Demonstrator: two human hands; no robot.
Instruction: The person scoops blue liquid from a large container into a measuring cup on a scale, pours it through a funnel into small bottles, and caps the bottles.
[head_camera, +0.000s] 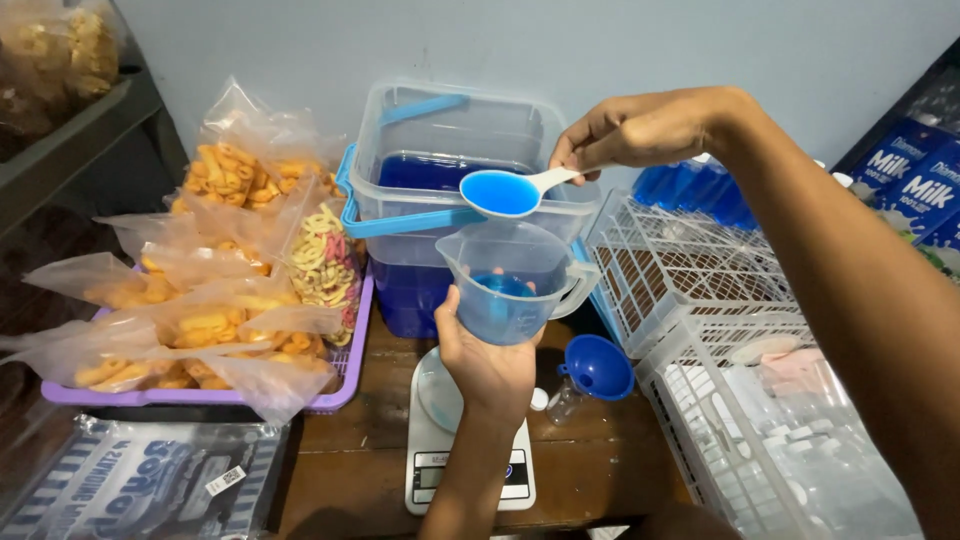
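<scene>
Over the scale, the left hand grips a clear measuring cup from below, while the right hand pinches the handle of a white scoop brimming with blue liquid just above the cup's rim. Only a shallow blue pool lies in the cup, so I'd judge the filling barely begun. At twelve o'clock stands the tub of blue liquid; at three, a blue funnel; at nine, snack bags.

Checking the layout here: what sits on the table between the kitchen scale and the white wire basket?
In the head view, a blue funnel set in a small clear bottle stands between the scale and the basket.
</scene>
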